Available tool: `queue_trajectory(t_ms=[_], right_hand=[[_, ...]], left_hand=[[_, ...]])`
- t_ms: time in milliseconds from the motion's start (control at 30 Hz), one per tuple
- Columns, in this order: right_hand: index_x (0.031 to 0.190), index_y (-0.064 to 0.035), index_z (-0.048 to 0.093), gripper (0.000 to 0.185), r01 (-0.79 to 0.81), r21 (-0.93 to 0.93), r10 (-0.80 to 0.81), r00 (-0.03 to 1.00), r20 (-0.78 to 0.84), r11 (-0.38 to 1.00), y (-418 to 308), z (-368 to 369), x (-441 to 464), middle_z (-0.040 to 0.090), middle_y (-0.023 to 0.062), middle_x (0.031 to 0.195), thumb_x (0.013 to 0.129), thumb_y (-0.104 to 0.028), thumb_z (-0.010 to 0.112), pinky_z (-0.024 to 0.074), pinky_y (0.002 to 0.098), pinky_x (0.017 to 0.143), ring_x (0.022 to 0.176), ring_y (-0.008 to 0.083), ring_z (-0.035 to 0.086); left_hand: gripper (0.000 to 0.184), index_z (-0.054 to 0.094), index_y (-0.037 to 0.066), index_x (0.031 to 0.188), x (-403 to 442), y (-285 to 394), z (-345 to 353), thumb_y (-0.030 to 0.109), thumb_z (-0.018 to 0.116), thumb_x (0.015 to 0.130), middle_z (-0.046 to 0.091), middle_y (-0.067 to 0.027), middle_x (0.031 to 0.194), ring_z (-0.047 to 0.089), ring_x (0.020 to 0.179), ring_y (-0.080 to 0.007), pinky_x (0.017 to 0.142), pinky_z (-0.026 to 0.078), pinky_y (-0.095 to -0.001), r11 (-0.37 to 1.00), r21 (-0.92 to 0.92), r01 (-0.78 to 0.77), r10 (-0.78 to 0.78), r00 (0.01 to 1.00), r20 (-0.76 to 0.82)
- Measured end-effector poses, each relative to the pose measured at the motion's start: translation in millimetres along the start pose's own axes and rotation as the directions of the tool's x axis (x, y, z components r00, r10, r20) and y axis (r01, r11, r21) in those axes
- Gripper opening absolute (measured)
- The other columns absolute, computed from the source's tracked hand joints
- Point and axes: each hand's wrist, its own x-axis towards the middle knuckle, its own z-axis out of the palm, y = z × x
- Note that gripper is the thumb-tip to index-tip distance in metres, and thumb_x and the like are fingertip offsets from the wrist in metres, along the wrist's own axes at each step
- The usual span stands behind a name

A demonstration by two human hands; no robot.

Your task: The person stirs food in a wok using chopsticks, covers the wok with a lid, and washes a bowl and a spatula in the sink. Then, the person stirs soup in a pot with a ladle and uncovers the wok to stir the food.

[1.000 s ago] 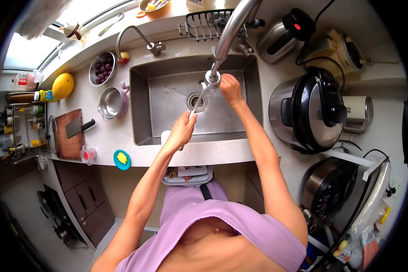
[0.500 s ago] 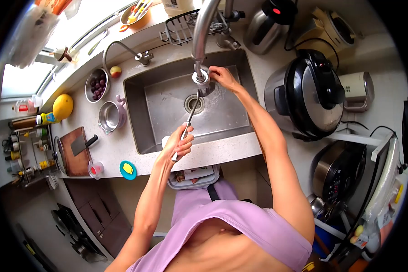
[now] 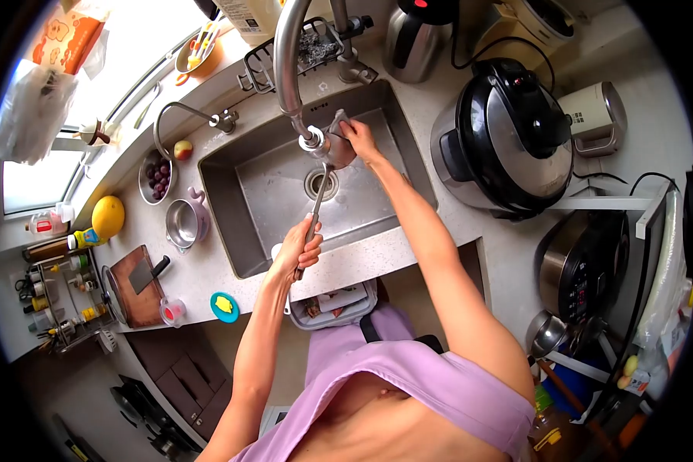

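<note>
My left hand (image 3: 299, 248) is wrapped around the handle of a long metal spatula (image 3: 320, 202), just over the front edge of the steel sink (image 3: 266, 239). The broad, shiny head of this utensil sits under the tap spout (image 3: 313, 138), and the spout partly covers it. At the head, the fingers of my right hand (image 3: 359, 141) pinch a small greyish piece (image 3: 339, 118); whether that is a cloth or the head's edge is unclear. Below the head lies the round drain (image 3: 320, 185).
Left of the sink are a bowl of dark round fruit (image 3: 157, 179), a small pot (image 3: 186, 222) and a cleaver (image 3: 148, 273) on a wooden board (image 3: 135, 300). A large pressure cooker (image 3: 508, 138) stands to the right, and a steel kettle (image 3: 416, 42) behind it.
The whole view has shifted a little. My right hand has turned at the utensil's head, and a greyish piece now shows above its fingers. My left hand keeps its hold on the handle.
</note>
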Motion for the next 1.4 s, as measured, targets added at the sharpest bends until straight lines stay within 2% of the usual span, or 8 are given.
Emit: queue_trajectory(t_ms=[100, 333, 467, 733, 833, 900, 1167, 1400], right_hand=[[0.107, -0.0007, 0.058, 0.023, -0.143, 0.846, 0.212, 0.977, 0.036, 0.513, 15.4, 14.5, -16.2, 0.062, 0.0042, 0.096, 0.089, -0.016, 0.059, 0.0466, 0.0262, 0.074, 0.086, 0.0115, 0.056], [0.095, 0.0024, 0.060, 0.036, 0.071, -0.044, -0.062, 0.979, 0.192, 0.997, -21.4, -20.1, -6.1, 0.065, 0.0111, 0.084, 0.086, -0.032, 0.063, 0.0459, 0.0324, 0.068, 0.077, 0.0161, 0.060], [0.075, -0.0007, 0.056, 0.039, 0.002, 0.180, 0.086, 0.872, -0.482, 0.984, -3.0, 24.4, 7.1, 0.050, 0.0046, 0.063, 0.092, -0.036, 0.055, 0.0386, 0.0288, 0.057, 0.064, 0.0101, 0.047], [0.098, -0.0087, 0.054, 0.031, -0.065, 0.993, 0.547, 0.831, 0.106, -0.094, -29.1, 99.9, -42.0, 0.056, 0.0050, 0.081, 0.073, -0.003, 0.073, 0.0472, 0.0320, 0.057, 0.066, 0.0206, 0.054], [0.095, -0.0059, 0.057, 0.024, -0.153, 0.927, 0.544, 0.837, -0.062, 0.342, -35.3, 75.2, -48.3, 0.060, 0.0050, 0.078, 0.077, -0.012, 0.072, 0.0462, 0.0335, 0.056, 0.063, 0.0210, 0.055], [0.092, 0.0027, 0.059, 0.030, -0.191, 0.213, 0.271, 0.843, -0.464, 0.958, -18.5, 55.7, -29.8, 0.062, 0.0161, 0.079, 0.085, -0.026, 0.064, 0.0473, 0.0386, 0.065, 0.074, 0.0305, 0.062], [0.111, -0.0026, 0.044, 0.059, 0.497, -0.199, -0.504, 0.864, 0.017, 0.845, -29.2, -5.7, -11.6, 0.058, 0.0181, 0.097, 0.067, -0.022, 0.078, 0.0446, 0.0385, 0.078, 0.095, 0.0313, 0.059], [0.092, -0.0016, 0.060, 0.025, 0.030, 0.023, -0.025, 0.984, -0.175, 0.999, -15.1, -1.5, 14.6, 0.059, 0.0105, 0.067, 0.081, -0.022, 0.069, 0.0463, 0.0337, 0.064, 0.070, 0.0211, 0.062]], left_hand=[[0.033, 0.040, 0.009, 0.087, 4.6, 0.5, -0.9, 0.039, 0.034, 0.099, 0.027, 0.0056, 0.047, 0.022, 0.030, -0.0026, 0.026, 0.018, -0.0175, 0.996, -0.084, -0.017, 0.020, 0.999, 0.032], [0.036, 0.039, 0.011, 0.086, -7.5, -5.1, -9.1, 0.044, 0.035, 0.098, 0.027, 0.0056, 0.047, 0.021, 0.030, -0.0029, 0.026, 0.018, -0.0173, 0.998, 0.052, 0.047, -0.045, 0.998, -0.032], [0.035, 0.040, 0.010, 0.085, 11.5, -10.1, 15.4, 0.043, 0.035, 0.098, 0.027, 0.0053, 0.045, 0.021, 0.028, -0.0029, 0.024, 0.019, -0.0171, 0.979, -0.194, -0.058, 0.069, 0.996, 0.054], [0.035, 0.040, 0.011, 0.085, 25.7, -13.9, 14.2, 0.044, 0.034, 0.098, 0.026, 0.0051, 0.047, 0.021, 0.029, -0.0030, 0.024, 0.018, -0.0171, 0.977, -0.203, -0.063, 0.052, 0.997, -0.058], [0.036, 0.040, 0.011, 0.085, 13.5, -12.1, 6.7, 0.044, 0.034, 0.098, 0.026, 0.0052, 0.047, 0.020, 0.030, -0.0027, 0.025, 0.018, -0.0168, 0.976, -0.218, -0.016, 0.016, 1.000, -0.003], [0.036, 0.039, 0.011, 0.085, 9.4, -10.7, 3.5, 0.045, 0.034, 0.097, 0.026, 0.0053, 0.047, 0.020, 0.030, -0.0026, 0.025, 0.018, -0.0166, 0.975, -0.223, 0.019, -0.017, 1.000, 0.009], [0.040, 0.036, 0.013, 0.085, -2.4, 5.3, -12.5, 0.051, 0.034, 0.095, 0.027, 0.0062, 0.048, 0.022, 0.032, -0.0021, 0.028, 0.017, -0.0171, 0.995, 0.085, 0.054, -0.055, 0.998, 0.013], [0.042, 0.037, 0.013, 0.082, -1.9, 13.5, 3.2, 0.053, 0.035, 0.095, 0.025, 0.0071, 0.049, 0.022, 0.034, -0.0021, 0.031, 0.016, -0.0183, 0.961, 0.276, 0.002, 0.009, 0.999, -0.037]])
